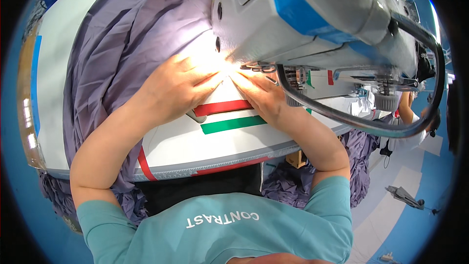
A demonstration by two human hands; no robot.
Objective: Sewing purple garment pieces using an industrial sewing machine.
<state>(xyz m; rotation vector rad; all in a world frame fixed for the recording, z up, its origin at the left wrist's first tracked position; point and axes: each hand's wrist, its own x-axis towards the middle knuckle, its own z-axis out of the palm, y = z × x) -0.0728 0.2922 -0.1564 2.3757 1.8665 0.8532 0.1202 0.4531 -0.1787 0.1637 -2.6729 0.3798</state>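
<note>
The purple fabric (122,34) lies on the table under the sewing machine (312,14), with its worked edge directly below the machine's head, in the glare of the lamp. The left hand (173,88) rests flat on the fabric just left of the machine's head, fingers extended and close together, tips pointing toward the lit spot. The right hand (261,95) lies below the machine's head, fingers extended and together, tips meeting those of the left hand; glare hides whether either hand pinches the cloth.

The bulk of the fabric spreads left of the machine and drapes over the near-left edge of the table. More purple cloth (359,151) hangs below the machine on the right. No container is visible.

The table (205,144) is white, with a red tape strip (222,107) and a green tape strip (233,123) just in front of the machine, beneath the hands. A measuring scale runs along the table's front edge. The floor (420,176) right of the machine is blue and white. Another person's arm (405,105) shows beyond the machine's right end.
</note>
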